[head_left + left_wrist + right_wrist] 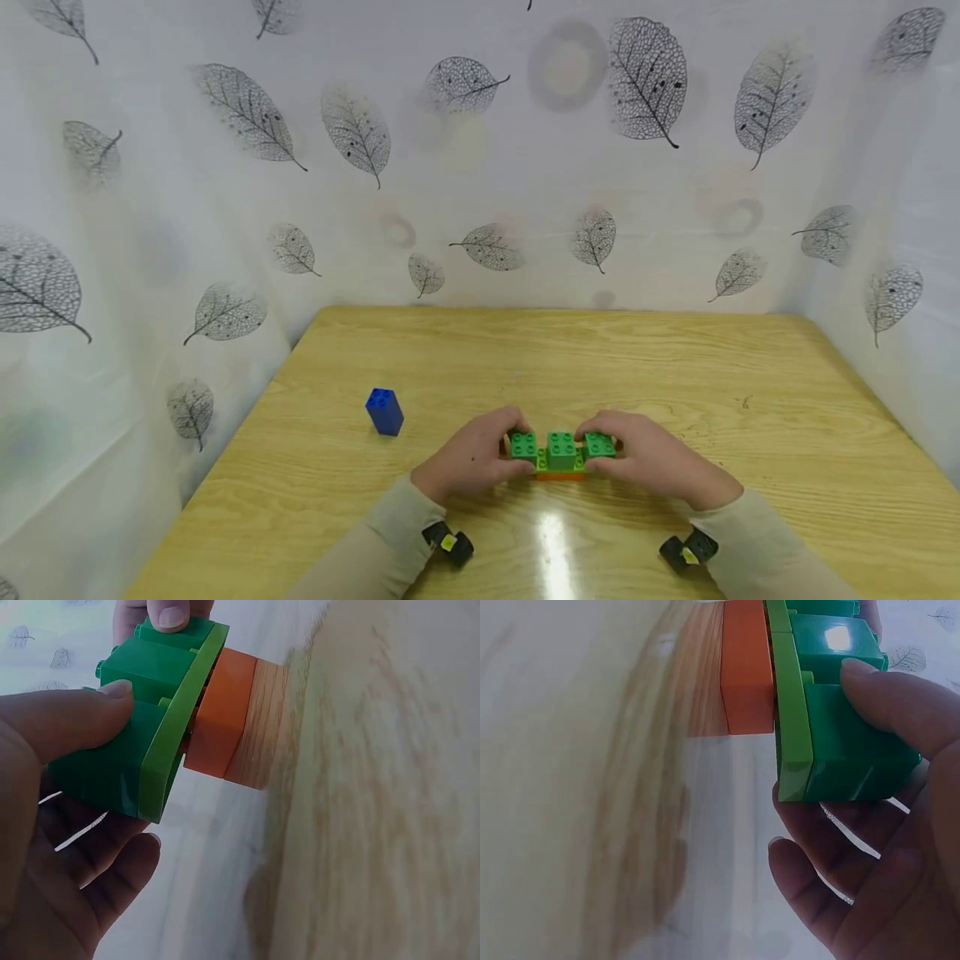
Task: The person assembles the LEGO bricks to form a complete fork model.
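Three dark green toy bricks stand in a row on a long lime green plate (178,720), and beneath its middle is an orange brick (225,711) on the table. My left hand (480,450) grips the left green brick (522,446) between thumb and fingers. On the other end, my right hand (648,454) holds the right green brick (599,444) in the same way. Between both hands the middle green brick (561,450) is untouched. In the right wrist view, the lime plate (793,720) overhangs the orange brick (748,675). Some fingers are hidden behind the bricks.
A tall blue brick (386,412) stands upright on the wooden table (675,358), to the left of and beyond my left hand. White curtains (510,175) with a leaf print hang behind the table and at both sides. Dark wrist cameras sit on both sleeves.
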Demonstrator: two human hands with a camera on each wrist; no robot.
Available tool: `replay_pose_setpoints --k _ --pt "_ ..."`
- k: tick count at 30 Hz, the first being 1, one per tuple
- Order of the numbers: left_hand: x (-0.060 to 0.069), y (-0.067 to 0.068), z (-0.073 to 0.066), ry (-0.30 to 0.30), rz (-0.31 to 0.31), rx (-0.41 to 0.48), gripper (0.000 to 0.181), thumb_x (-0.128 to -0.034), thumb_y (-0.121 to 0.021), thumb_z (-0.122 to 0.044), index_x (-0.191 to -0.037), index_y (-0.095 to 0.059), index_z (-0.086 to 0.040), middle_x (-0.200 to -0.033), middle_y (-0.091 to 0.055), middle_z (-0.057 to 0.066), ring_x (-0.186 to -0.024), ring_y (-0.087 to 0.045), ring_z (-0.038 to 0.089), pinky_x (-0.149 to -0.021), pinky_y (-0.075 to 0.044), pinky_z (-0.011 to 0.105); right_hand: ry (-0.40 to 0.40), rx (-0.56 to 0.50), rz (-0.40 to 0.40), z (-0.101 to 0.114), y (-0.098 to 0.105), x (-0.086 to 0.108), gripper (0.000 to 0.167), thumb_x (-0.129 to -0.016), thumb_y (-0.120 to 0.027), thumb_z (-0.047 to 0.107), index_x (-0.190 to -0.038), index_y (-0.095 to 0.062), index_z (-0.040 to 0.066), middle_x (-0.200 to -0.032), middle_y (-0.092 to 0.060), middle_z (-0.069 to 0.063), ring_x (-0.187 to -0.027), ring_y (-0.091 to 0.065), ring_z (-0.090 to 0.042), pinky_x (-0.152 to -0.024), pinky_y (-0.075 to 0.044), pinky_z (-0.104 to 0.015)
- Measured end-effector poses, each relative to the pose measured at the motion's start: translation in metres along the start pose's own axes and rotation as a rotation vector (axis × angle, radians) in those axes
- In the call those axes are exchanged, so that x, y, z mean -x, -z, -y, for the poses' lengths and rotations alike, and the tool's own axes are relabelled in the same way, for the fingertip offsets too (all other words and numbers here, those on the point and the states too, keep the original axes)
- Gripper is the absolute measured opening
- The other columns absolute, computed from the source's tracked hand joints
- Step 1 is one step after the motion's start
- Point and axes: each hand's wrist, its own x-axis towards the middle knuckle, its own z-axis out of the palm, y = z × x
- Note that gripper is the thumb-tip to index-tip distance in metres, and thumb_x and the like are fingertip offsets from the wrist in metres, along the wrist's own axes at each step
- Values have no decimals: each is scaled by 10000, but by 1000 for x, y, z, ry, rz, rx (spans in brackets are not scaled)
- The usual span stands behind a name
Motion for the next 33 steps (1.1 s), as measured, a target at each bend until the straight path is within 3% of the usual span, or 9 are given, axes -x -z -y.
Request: replay_pose_setpoints --k 16,25,33 --pt "2 -5 0 19 -2 -62 316 -905 -790 -287 -1128 -575 -229 -1034 -589 -118 -846 -579 52 -709 -503 240 35 69 2 0 -11 1 260 -987 -669 344 -1194 -613 196 -1131 -597 65 -989 -570 -114 -844 -504 -390" --pt "2 -6 2 66 7 58 305 -931 -761 -272 -1165 -570 -231 -1024 -590 -94 -840 -593 87 -683 -524 266 -43 -16 83 4 -11 5 304 -1041 -542 440 -1251 -513 221 -1067 -580 80 -929 -572 -108 -809 -490 -353" --pt "2 -2 2 69 6 52 292 -932 -762 -266 -1150 -569 -247 -1032 -592 -90 -826 -598 97 -658 -527 274 -30 -6 109 6 -8 4 273 -1058 -510 427 -1261 -497 246 -1031 -592 87 -891 -583 -103 -789 -488 -363"
